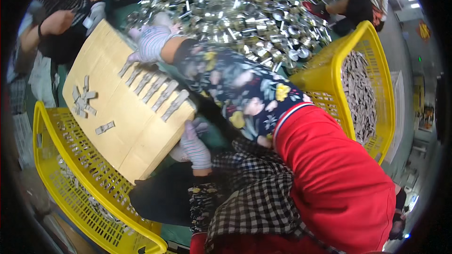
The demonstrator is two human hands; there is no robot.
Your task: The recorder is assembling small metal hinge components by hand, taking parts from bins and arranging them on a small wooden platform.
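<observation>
A pale yellow board (125, 136) lies at an angle in front of me. Several long grey metal pieces (174, 105), like small jointed clasps, line up along its right side. A loose cluster of similar pieces (84, 101) lies at its left, with a single grey piece (105, 127) below. My right hand (154, 43), in a striped glove, reaches across to the board's far right edge; its fingers look spread, though slightly blurred. My left hand (195, 149), gloved alike, is against the near right edge, fingers extended and nothing visible in them.
A heap of shiny metal parts (235, 14) spreads beyond the board. Yellow baskets stand on both sides: the right basket (387, 89) holds many small pieces, the left basket (44, 160) some metal parts. Another person's gloved hand (96, 15) is near the board's far left corner.
</observation>
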